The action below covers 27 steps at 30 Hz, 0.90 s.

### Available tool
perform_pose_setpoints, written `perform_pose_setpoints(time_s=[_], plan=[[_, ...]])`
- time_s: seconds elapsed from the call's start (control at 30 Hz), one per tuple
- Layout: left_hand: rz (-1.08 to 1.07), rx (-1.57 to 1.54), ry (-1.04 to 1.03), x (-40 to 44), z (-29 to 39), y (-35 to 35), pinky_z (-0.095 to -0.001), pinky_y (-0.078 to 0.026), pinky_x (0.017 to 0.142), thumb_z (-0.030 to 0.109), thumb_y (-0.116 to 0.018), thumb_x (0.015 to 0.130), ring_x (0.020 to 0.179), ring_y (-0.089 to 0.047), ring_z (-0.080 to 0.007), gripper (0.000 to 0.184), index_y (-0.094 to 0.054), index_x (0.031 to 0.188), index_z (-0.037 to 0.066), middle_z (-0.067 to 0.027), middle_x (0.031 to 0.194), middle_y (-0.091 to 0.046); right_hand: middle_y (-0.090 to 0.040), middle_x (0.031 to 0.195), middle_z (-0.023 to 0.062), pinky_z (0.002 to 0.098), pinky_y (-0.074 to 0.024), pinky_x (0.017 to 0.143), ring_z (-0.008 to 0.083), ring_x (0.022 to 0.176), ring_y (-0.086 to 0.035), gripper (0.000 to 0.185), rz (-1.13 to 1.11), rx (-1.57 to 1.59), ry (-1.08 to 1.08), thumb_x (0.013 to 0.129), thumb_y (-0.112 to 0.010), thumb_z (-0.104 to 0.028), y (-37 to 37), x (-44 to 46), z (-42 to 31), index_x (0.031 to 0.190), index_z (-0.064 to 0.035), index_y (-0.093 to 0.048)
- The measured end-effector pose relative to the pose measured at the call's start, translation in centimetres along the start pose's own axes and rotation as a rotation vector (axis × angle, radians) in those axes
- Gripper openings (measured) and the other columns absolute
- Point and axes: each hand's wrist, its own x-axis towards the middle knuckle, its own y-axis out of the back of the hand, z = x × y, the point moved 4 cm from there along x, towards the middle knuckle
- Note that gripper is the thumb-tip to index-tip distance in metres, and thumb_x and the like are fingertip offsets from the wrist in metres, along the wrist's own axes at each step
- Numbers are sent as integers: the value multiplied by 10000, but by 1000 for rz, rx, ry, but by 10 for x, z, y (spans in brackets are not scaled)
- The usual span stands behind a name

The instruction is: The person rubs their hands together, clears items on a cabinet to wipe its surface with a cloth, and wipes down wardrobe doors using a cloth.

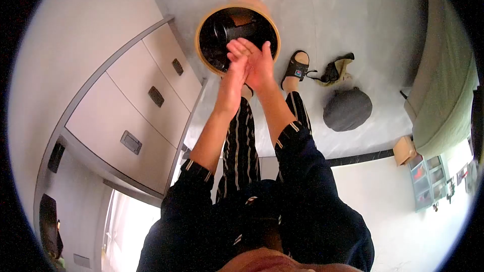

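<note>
My left hand (pixel 233 81) and my right hand (pixel 259 68) meet over the near side of a round bin (pixel 200 55) with a yellowish rim. The left hand is turned edge-on, its fingers stretched out and lying against the right palm. My right hand has its fingers extended and its thumb apart. Neither hand shows anything held. A black liner (pixel 209 30) covers the inside of the bin, and a dark, shiny object lies in it, too unclear to name. The spot where the palms touch is hidden.
On the left stands a light cabinet (pixel 136 100) with dark recessed handles. A slippered foot (pixel 297 66) is right of the bin. Beyond it on the grey floor lie a black-and-tan item (pixel 335 70) and a round dark grey cushion-like object (pixel 348 109). Greenish fabric (pixel 443 95) hangs at right.
</note>
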Motion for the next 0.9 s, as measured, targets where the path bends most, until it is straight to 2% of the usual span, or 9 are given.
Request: perform_pose_setpoints(time_s=[0.1,0.23,0.33,0.37,0.47,0.6,0.7,0.8,0.9], plan=[[-234,893,-223,-25,9,-22,-399,-116,1099,324,-298,965,1337,-252,-265,510,-315,1358,0,-176,1424,-290,-277,1412,202,432,-237,1088,309,1315,-276,812,-100,26,154,892,-188,-619,-9,-1,-12,1361,43,-218],[-271,1191,-349,-11,20,-23,-483,-85,1084,334,-342,940,1348,-220,-295,512,-324,1372,61,-152,1444,-266,-258,1432,173,430,-204,1098,289,1332,-241,845,-52,31,246,876,-200,-645,-16,-9,-13,1374,38,-197],[-180,1466,-461,23,22,-6,-485,-87,1083,354,-333,937,1357,-197,-292,542,-295,1382,46,-157,1454,-238,-245,1442,162,423,-189,1099,285,1335,-230,861,-59,43,95,871,-200,-657,-26,-21,1,1384,35,-181],[-131,1518,-371,34,21,7,-497,-98,1081,388,-309,933,1365,-168,-292,588,-249,1394,28,-161,1465,-205,-226,1451,160,413,-171,1102,290,1334,-226,876,-53,91,37,864,-209,-667,-33,-25,4,1395,28,-160],[-116,1499,-320,28,3,29,-503,-108,1078,426,-276,929,1369,-148,-298,627,-231,1395,9,-167,1471,-182,-239,1444,159,372,-178,1096,292,1317,-253,954,-116,138,-56,812,-228,-735,-22,-26,4,1394,19,-178],[-316,1214,-318,-19,11,-29,-490,-116,1079,408,-306,923,1362,-168,-317,636,-222,1390,-17,-207,1456,-190,-190,1462,173,423,-150,1095,289,1349,-189,976,14,-54,164,804,-223,-744,-6,-13,-17,1402,24,-147],[-300,1155,-371,7,13,-29,-458,-119,1083,476,-274,921,1354,-180,-319,667,-292,1359,-27,-223,1427,-251,-172,1470,173,436,-154,1087,285,1360,-166,936,17,-76,127,818,-217,-728,-7,-13,-9,1419,-20,-102],[-189,1414,-398,51,-6,0,-433,-130,1084,486,-273,927,1351,-202,-294,671,-318,1337,-43,-214,1420,-275,-179,1467,178,451,-178,1071,304,1354,-175,898,1,-43,38,823,-227,-721,-16,-27,-2,1428,-72,-95],[25,519,320,75,1,29,-373,-138,1092,500,-214,943,1358,-190,-260,664,-261,1390,11,-156,1454,-240,-189,1464,179,496,-193,1052,325,1347,-185,873,7,17,-14,820,-237,-723,-17,-45,2,1432,-113,-108]])
